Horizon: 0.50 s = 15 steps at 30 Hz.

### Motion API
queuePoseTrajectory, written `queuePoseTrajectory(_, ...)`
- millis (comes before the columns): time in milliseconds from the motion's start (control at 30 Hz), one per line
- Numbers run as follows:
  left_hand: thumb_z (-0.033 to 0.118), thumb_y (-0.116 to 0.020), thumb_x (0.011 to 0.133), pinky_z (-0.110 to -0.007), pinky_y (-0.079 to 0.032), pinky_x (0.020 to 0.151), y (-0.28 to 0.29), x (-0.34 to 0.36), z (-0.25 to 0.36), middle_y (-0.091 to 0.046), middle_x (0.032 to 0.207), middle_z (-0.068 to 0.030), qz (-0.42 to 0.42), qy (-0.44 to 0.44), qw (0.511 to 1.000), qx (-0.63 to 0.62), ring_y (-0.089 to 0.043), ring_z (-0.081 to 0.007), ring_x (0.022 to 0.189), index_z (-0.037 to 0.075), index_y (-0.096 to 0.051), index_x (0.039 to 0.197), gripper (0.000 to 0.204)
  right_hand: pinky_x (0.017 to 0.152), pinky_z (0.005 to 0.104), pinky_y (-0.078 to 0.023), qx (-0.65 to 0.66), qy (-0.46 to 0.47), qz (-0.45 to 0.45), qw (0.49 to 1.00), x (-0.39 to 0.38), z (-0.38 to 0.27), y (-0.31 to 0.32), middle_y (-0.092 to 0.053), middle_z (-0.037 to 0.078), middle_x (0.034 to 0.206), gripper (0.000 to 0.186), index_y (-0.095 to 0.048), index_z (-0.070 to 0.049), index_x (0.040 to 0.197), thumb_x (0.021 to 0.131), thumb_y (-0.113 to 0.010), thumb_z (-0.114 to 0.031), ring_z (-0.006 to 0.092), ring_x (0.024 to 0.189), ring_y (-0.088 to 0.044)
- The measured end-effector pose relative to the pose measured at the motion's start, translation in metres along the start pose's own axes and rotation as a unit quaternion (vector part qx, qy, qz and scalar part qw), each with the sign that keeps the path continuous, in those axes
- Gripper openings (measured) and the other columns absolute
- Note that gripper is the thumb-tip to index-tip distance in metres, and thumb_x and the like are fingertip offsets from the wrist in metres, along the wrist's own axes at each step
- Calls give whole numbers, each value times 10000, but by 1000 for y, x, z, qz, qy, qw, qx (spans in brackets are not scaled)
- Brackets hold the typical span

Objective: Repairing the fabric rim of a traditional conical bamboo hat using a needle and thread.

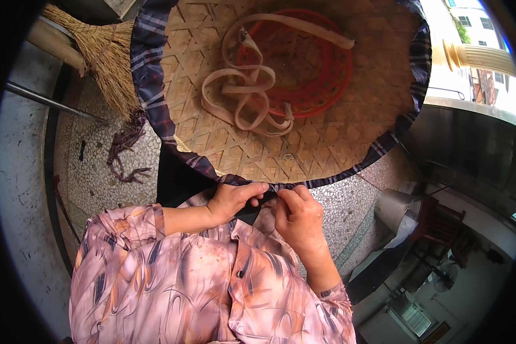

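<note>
No readable text — no legible labels, no brands, no numbers, no signs

The top of the big woven tray was cut off, the red basket was partly hidden by the pale strap, and the tiny thing pinched by the right hand couldn't be made out.

The head camera looks down, near the basket.

Two bare hands, centre
One tan bamboo basket, one red perforated disc, top; one yellow straw broom, upper left.
</note>
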<state>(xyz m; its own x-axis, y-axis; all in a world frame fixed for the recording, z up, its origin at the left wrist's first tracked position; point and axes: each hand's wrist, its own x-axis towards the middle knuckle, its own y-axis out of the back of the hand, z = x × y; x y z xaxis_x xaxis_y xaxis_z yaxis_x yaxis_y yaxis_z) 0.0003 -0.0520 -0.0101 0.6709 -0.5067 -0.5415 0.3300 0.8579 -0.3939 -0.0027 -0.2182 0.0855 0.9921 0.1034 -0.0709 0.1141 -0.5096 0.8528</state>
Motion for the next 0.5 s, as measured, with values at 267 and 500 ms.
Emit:
queuePoseTrajectory(267, 269, -593, 958, -213, -471, 667, -4, -1, 7, -652, 833, -1, 20, 51, 997, -53, -593, -82, 705, 68, -713, 1050, 251, 555, 402, -504, -20, -15, -16, 1000, -3, -1, -4, -589, 131, 745, 125, -668, -34, 863, 748, -653, 12, 336, 607, -614)
queuePoseTrajectory(500, 292, -594, 957, -223, -488, 672, -5, -4, 4, -671, 837, -20, 25, 7, 1000, 11, -608, -83, 726, 52, -713, 1026, 276, 542, 431, -505, -18, 10, -1, 1000, -2, -4, -14, -560, 140, 744, 86, -588, -38, 777, 721, -634, 9, 345, 629, -607)
